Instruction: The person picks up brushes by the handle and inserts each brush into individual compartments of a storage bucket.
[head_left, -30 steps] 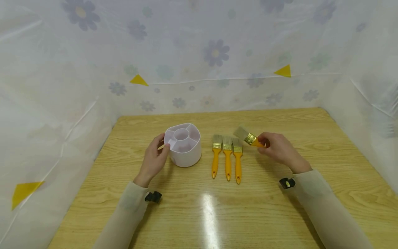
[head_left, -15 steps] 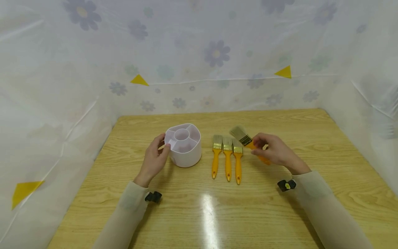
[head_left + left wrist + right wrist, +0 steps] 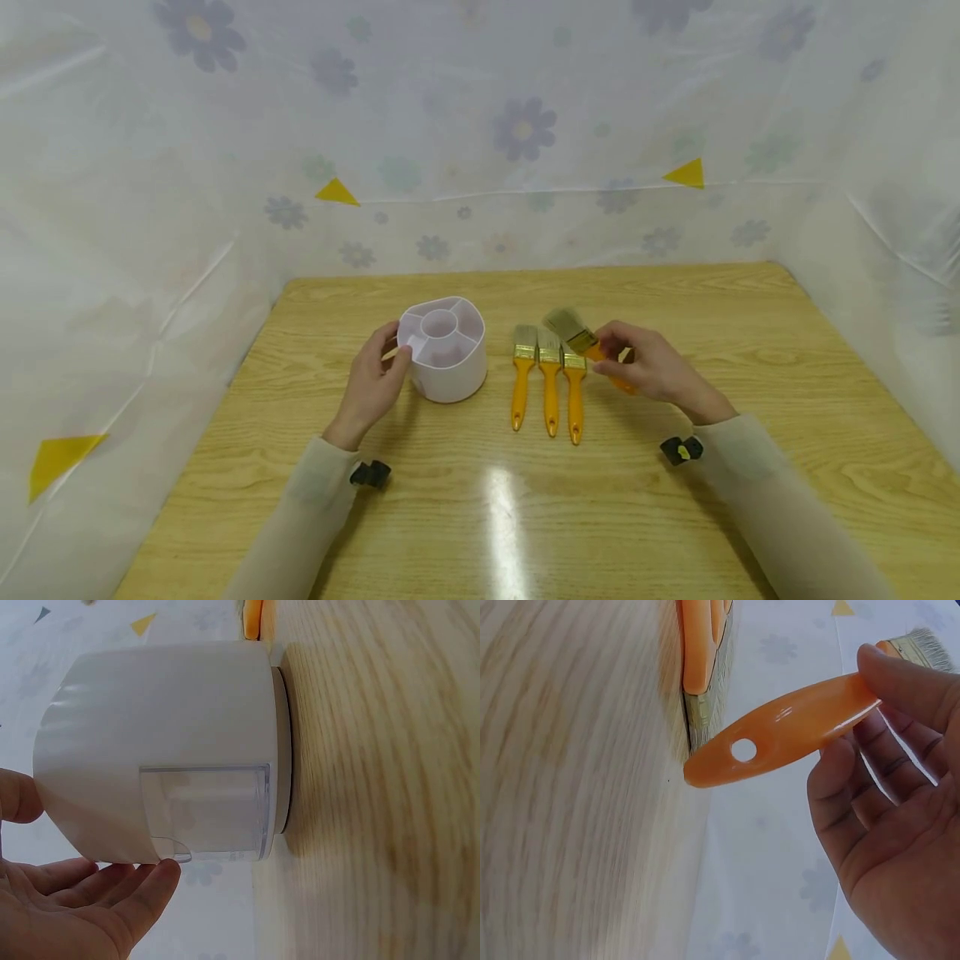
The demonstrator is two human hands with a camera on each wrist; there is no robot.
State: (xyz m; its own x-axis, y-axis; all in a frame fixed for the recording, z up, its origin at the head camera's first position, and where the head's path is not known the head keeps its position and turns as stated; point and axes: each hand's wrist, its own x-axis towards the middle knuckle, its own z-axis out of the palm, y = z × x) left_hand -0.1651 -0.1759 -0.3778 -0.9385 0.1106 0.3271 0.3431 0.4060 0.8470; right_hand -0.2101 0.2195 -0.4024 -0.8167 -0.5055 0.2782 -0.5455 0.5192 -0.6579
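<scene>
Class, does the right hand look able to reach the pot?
Likely yes: the right hand holds one brush, and only three brushes lying flat on the table separate it from the pot.

A person in a cream left sleeve (image 3: 281, 529) and matching right sleeve (image 3: 795, 512), as I follow the rig from afar.
Both long sleeves look plain save for a faint greenish patch (image 3: 309, 487) near each wrist, and both stop short of a bare left hand (image 3: 371, 377) and bare right hand (image 3: 651, 367). I see a small, blocky black left wrist camera (image 3: 371, 474) and a similar black right wrist camera (image 3: 681, 450), the latter bearing a yellow mark (image 3: 683, 453).
</scene>
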